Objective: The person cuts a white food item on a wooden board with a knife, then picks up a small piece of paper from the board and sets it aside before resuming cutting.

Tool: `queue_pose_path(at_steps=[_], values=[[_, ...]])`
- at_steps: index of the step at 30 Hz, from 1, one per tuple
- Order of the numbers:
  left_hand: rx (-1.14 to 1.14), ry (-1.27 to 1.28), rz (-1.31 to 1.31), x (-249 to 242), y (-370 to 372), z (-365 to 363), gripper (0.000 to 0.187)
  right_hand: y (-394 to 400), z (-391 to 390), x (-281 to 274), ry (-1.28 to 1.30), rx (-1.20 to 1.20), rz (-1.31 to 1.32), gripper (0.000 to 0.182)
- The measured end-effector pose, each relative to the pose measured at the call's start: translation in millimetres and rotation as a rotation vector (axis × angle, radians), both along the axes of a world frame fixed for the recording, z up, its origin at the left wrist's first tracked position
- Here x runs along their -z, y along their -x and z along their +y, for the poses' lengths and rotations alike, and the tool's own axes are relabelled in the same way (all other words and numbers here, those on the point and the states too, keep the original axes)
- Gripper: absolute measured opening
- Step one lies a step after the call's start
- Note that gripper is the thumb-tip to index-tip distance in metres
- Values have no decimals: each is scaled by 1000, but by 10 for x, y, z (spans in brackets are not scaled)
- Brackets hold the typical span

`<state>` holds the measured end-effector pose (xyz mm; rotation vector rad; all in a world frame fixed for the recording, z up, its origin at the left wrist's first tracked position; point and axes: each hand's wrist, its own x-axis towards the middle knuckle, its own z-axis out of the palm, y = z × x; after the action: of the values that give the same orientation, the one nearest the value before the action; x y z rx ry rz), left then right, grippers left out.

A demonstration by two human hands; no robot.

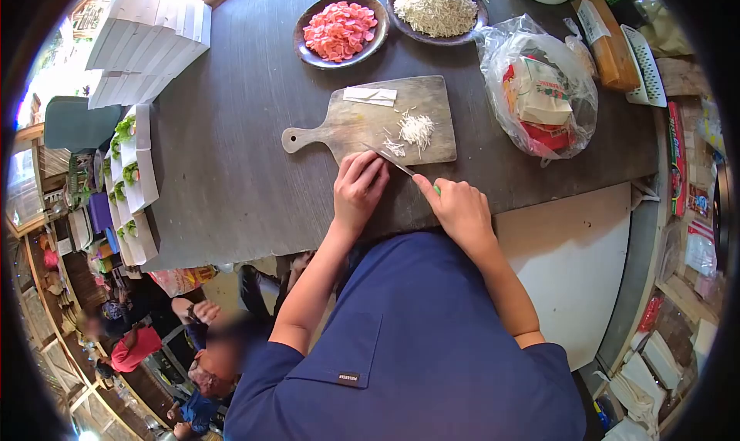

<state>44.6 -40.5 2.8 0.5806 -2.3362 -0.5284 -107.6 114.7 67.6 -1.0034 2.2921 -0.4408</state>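
A wooden cutting board (358, 132) lies on the dark table in front of me. My right hand (460, 207) is closed round the green handle of a knife (400, 165), its blade slanting over the board's near edge. Beside the blade, my left hand (359, 185) presses down with curled fingers at that edge; whatever lies under them is hidden. On the board are a small heap of thin white shreds (417, 130), a smaller bunch of shreds (394, 148) close to the blade, and flat white strips (370, 95) at the far side.
Behind the board stand a bowl of pink slices (340, 32) and a bowl of pale shreds (436, 8). A clear plastic bag (539, 94) with packets sits at the right. White boxes (150, 36) are stacked far left, near open boxes with greens (132, 171). Other people are at lower left.
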Motion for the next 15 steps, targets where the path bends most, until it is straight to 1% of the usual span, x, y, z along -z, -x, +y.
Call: queue_pose_path(at_steps=[7, 10, 13, 15], values=[[-16, 12, -17, -13, 2, 20, 21, 17, 35, 61, 14, -56, 3, 75], [-16, 9, -19, -47, 11, 23, 21, 1, 43, 91, 15, -93, -8, 73], [-14, 26, -14, -19, 11, 22, 21, -85, 33, 166, 28, -111, 41, 69], [-19, 30, -12, -14, 13, 32, 20, -131, 13, 215, -11, -115, 40, 69]])
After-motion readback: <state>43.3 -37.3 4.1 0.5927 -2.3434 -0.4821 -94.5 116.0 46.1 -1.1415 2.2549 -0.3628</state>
